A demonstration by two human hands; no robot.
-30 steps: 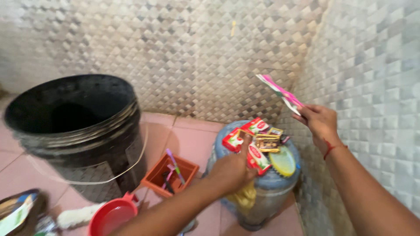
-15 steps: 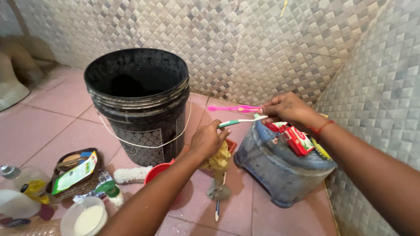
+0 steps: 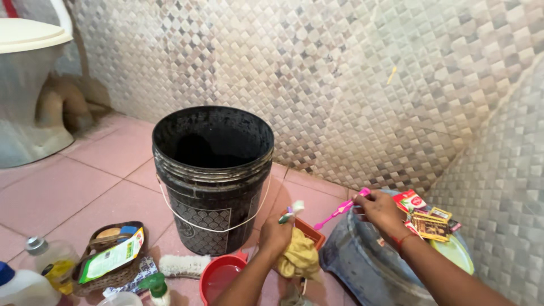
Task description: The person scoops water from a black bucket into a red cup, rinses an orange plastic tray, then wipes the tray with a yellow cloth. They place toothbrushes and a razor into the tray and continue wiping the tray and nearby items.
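My left hand (image 3: 276,237) grips a green-and-white toothbrush (image 3: 291,212) and a yellow cloth (image 3: 300,258) over a small orange tray (image 3: 310,230). A pink toothbrush (image 3: 341,208) is pinched in my right hand (image 3: 382,211), which hovers over an upturned blue-grey bucket (image 3: 365,266). On that bucket's top lie red boxes (image 3: 410,200), several small packets (image 3: 430,225) and a yellow-green lid (image 3: 455,252).
A tall black bucket (image 3: 213,175) with a white handle stands left of my hands. On the pink tile floor lie a red scoop (image 3: 221,277), a white brush (image 3: 184,264), a basket of packets (image 3: 111,259) and bottles (image 3: 52,259). A toilet (image 3: 27,85) sits far left; tiled walls meet at the right.
The view has pulled back and up. My right hand dropped to the blue-grey bucket's top with the pink toothbrush. My left hand lowered over the orange tray with toothbrush and cloth.
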